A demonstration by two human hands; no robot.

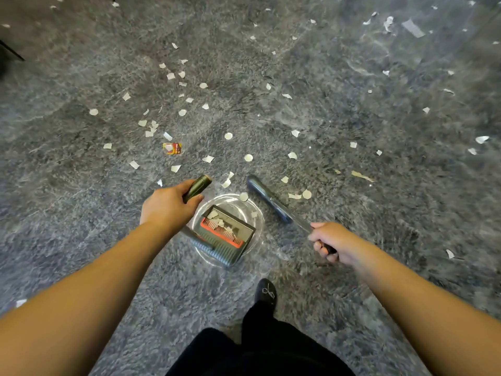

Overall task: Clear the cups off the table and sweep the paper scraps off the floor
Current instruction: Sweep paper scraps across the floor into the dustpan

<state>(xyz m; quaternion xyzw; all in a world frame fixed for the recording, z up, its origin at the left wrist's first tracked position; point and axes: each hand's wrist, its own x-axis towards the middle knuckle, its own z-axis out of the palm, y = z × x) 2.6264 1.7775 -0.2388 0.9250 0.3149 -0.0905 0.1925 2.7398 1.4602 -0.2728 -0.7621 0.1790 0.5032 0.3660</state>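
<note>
Dozens of paper scraps (182, 112) litter the grey floor (81, 213), thickest toward eleven o'clock. Left hand (168, 206) clenches its grip round the dark dustpan handle (197, 187); the dustpan (226, 234) sits at centre, several scraps inside. Right hand (329, 242), at three o'clock, grasps the broom handle; the blurred broom (267, 199) slants toward twelve. A red wrapper (172, 148) lies at ten.

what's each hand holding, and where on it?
Left hand grips the dustpan handle top; right hand grips the broom handle's upper end.
</note>
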